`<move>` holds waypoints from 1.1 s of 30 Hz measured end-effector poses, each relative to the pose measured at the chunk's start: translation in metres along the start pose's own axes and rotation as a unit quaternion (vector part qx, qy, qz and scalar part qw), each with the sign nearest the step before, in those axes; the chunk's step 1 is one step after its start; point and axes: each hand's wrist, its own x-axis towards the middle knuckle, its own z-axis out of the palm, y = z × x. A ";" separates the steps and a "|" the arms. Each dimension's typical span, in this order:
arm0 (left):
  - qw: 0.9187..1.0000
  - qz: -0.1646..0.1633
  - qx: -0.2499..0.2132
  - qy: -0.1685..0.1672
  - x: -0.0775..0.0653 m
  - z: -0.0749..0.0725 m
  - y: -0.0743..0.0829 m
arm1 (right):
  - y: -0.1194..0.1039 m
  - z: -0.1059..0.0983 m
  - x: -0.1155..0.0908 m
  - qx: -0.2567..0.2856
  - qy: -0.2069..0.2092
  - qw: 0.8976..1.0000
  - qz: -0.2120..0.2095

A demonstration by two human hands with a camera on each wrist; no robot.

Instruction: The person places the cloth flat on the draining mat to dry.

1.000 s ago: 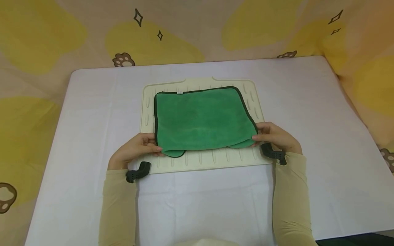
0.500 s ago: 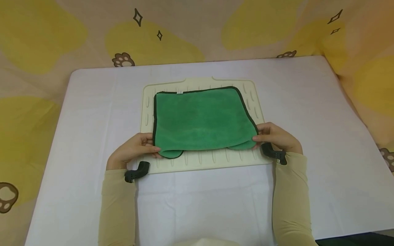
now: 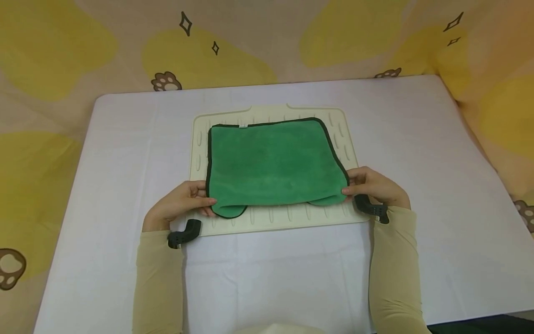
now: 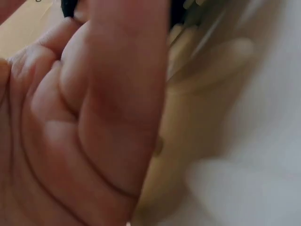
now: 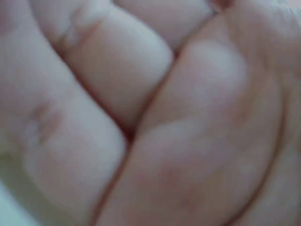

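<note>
A green cloth (image 3: 275,162) with dark edging and a small white tag on its far edge lies over a cream ribbed mat (image 3: 283,221). Its near edge is folded under, and a rounded flap shows at each near corner. With thumb on top, my left hand (image 3: 177,204) pinches the near left corner. The near right corner is pinched by my right hand (image 3: 377,186), the fingers partly hidden under the cloth. Blurred palm and curled fingers (image 4: 117,94) fill much of the left wrist view. In the right wrist view, only curled fingers (image 5: 117,61) and palm show closely.
The mat rests on a table with a white cover (image 3: 283,278). A patterned yellow and beige curtain (image 3: 250,41) hangs behind the table and at its sides. A black wrist device (image 3: 185,233) sits at each sleeve cuff.
My left hand has moved slightly left and drawn the near left corner outward, so the flap there shows more. The right hand stays almost still, its thumb slightly lower on the cloth.
</note>
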 end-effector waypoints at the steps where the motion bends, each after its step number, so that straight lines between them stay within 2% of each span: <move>1: 1.000 -0.002 -0.003 -0.007 0.000 0.000 0.000 | 0.000 0.000 0.000 -0.002 -0.005 1.000 -0.002; 6: 0.999 -0.025 0.001 -0.039 0.000 0.000 -0.001 | 0.001 -0.001 0.001 -0.035 -0.034 0.999 -0.009; 10: 0.998 -0.034 0.012 -0.049 0.000 0.000 0.000 | 0.001 -0.001 0.002 -0.062 -0.035 0.997 -0.003; 16: 0.998 -0.037 -0.001 -0.053 -0.001 0.000 0.002 | 0.002 -0.002 0.002 -0.042 -0.055 0.998 -0.003; 33: 0.997 0.002 -0.021 -0.068 -0.005 -0.004 0.000 | -0.002 -0.002 -0.001 -0.065 -0.043 0.997 0.015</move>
